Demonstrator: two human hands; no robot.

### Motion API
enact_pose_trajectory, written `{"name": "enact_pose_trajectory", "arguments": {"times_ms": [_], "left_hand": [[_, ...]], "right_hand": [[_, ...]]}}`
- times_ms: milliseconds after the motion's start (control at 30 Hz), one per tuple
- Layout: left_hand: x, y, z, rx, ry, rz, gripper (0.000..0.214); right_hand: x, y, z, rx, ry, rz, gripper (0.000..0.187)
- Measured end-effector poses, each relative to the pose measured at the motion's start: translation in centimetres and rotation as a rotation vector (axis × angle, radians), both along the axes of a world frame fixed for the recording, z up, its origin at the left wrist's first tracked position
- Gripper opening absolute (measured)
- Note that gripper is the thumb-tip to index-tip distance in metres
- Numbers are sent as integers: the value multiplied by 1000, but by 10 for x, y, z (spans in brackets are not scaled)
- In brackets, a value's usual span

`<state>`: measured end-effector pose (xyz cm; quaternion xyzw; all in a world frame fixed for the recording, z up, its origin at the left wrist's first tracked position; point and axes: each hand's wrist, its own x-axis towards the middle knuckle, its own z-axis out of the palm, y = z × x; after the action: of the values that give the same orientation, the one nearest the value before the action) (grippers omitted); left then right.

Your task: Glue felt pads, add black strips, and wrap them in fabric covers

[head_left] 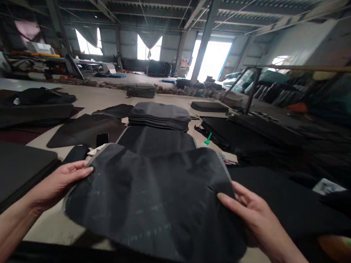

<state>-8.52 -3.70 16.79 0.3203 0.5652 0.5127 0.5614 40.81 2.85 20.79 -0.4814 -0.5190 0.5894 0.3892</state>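
Note:
A dark grey cut fabric panel (157,198) with faint chalk marks lies across the near edge of the table. My left hand (60,181) grips its left edge, thumb on top and fingers tucked under. My right hand (249,212) holds its right edge the same way, thumb lying over the cloth. Just beyond the panel lies another dark panel (156,140), and behind that a neat stack of folded grey pieces (160,115).
The long pale table (102,98) carries black fabric piles at left (4,180) and right (282,201), flat black cutouts (85,130), and a small green object (207,140). A metal rack (255,86) stands at the right. The warehouse floor stretches behind.

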Motion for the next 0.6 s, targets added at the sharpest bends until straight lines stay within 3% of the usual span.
{"name": "enact_pose_trajectory", "arguments": {"times_ms": [100,233,367,433,500,600], "left_hand": [[-8,54,1,118,22,-30,40],[-17,143,-9,206,165,-33,44],[-23,214,-21,212,371,10,46],[-29,233,-28,199,462,36,48],[-40,238,-34,200,574,89,52],[-69,217,-47,227,711,188,59]], "right_hand": [[-10,53,4,67,45,5,62],[-27,142,-3,175,20,9,53],[-45,211,-17,364,-306,-82,41],[-51,228,-23,420,-458,-135,40],[-53,228,-30,478,-524,-201,41],[-46,196,-46,710,-698,-211,46]]}}
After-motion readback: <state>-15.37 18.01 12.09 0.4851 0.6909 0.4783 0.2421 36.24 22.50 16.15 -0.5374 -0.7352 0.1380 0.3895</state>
